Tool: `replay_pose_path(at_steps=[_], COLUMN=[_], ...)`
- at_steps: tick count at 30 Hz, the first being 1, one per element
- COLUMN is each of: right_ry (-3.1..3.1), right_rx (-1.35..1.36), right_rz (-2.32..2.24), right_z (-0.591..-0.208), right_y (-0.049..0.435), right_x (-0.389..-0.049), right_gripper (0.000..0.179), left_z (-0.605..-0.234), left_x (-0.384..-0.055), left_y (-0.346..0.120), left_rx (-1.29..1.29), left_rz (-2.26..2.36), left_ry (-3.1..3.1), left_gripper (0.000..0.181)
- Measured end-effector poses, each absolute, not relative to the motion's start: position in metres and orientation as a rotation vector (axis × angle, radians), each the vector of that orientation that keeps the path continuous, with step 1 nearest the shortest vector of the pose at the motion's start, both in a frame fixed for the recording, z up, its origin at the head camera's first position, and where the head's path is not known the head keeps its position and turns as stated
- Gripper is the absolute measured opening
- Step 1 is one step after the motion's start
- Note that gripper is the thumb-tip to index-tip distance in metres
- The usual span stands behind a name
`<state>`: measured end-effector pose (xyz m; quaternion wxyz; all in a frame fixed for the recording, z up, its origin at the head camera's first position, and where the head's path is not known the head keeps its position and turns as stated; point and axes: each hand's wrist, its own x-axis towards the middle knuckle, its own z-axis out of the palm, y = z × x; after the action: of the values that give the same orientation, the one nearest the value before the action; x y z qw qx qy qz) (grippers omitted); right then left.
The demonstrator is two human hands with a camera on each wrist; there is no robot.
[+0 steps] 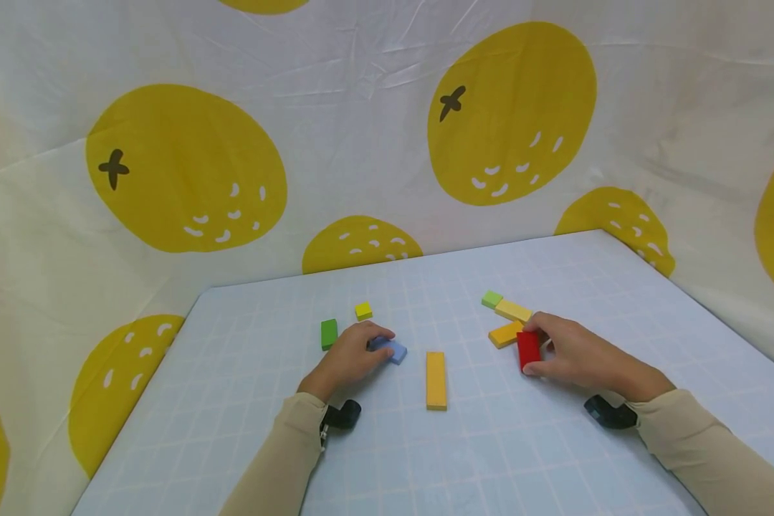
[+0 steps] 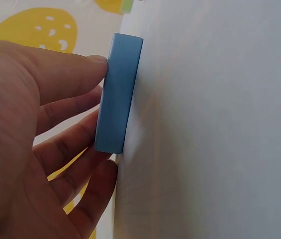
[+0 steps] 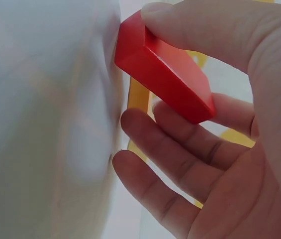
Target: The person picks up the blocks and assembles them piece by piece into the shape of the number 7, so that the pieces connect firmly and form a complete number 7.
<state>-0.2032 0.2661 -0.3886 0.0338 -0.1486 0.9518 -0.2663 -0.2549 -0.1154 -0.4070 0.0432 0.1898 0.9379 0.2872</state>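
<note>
Between thumb and fingers, my left hand (image 1: 350, 352) pinches a blue rectangular block (image 1: 397, 351) low over the table. In the left wrist view the long side of this blue block (image 2: 119, 94) faces the camera, close to the tabletop. My right hand (image 1: 574, 351) grips a red rectangular block (image 1: 528, 351) by its two ends. The right wrist view shows the red block (image 3: 166, 74) tilted, with one end at or near the table surface. Just beyond it lies an orange block (image 1: 504, 335). A green block (image 1: 329, 335) lies left of my left hand.
A long yellow-orange block (image 1: 436, 381) lies between the hands. Farther back are a small yellow block (image 1: 363, 311), a light green block (image 1: 491, 299) and a pale yellow block (image 1: 513, 310). Patterned cloth (image 1: 361, 143) hangs behind the pale blue gridded table (image 1: 490, 459).
</note>
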Motion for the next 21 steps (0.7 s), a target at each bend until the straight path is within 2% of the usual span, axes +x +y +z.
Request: replay_pose_path(at_steps=[21], right_ry=[2.889], right_rx=[-0.589], right_rz=[-0.870], right_z=[-0.3911], right_y=[0.2651], right_x=[-0.2032], right_gripper=[0.060], left_z=[-0.4081], left_x=[-0.2555], left_y=[-0.1164], left_rx=[0.609], left_rz=[0.884], left_ry=[2.874], left_gripper=[0.029])
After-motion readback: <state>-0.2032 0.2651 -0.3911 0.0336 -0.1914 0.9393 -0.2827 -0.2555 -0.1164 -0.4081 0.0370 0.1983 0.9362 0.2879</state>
